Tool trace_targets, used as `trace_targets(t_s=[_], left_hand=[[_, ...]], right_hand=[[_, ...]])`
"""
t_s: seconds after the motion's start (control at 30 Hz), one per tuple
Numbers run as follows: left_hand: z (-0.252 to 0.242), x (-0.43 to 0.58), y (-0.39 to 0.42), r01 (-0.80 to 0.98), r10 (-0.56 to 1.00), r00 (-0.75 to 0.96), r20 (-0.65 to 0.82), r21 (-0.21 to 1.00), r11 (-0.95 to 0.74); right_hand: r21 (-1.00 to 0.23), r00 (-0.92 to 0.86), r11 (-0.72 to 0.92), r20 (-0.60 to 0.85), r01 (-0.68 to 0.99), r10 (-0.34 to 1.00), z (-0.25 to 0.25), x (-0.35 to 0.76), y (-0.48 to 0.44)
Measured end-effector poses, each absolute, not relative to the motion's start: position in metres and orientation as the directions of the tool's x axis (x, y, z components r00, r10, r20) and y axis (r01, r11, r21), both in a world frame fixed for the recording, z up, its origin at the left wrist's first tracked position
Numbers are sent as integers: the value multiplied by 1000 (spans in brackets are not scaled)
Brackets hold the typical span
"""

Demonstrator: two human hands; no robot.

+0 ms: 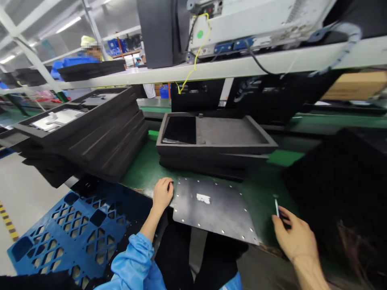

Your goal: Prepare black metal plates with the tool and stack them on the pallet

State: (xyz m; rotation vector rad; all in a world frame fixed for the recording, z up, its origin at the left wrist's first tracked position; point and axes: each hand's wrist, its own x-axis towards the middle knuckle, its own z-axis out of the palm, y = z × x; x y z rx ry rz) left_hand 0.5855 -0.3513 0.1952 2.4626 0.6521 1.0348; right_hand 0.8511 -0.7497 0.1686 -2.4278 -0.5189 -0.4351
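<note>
My left hand (pixel 163 192) rests on the green bench beside the left edge of a flat dark panel (pixel 217 209). Its fingers are curled in; whether anything is inside them is hidden. The panel has small pale dots along its border and a white patch (pixel 203 198). It lies at the bench's front edge, slightly overhanging it. To the right of the panel, my right hand (pixel 298 235) pinches a thin, light-coloured pen-like stick (pixel 276 206), pointing up and away. Behind the panel stands a grey foam tray (pixel 232 131) with a glossy black plate (pixel 180 129) in its left part.
Stacked dark foam trays (pixel 99 133) rise on the left, above a blue plastic pallet (pixel 75 233). A black bulk (pixel 338 177) stands at right. Overhead, a white shelf (pixel 242 66) carries equipment and a hanging yellow cable (pixel 199 52). Another person (pixel 87 52) is at back left.
</note>
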Motion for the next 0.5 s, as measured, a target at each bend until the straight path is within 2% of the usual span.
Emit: trace_targets(t_s=[0.17,0.5], left_hand=[[195,583,-349,256,565,619,546,540,-802],[194,575,-364,262,595,581,555,565,-782]], right_hand=[[-441,836,-753,482,489,261,174,825,-738],[-427,823,-758,510,494,250,186,808,-739]])
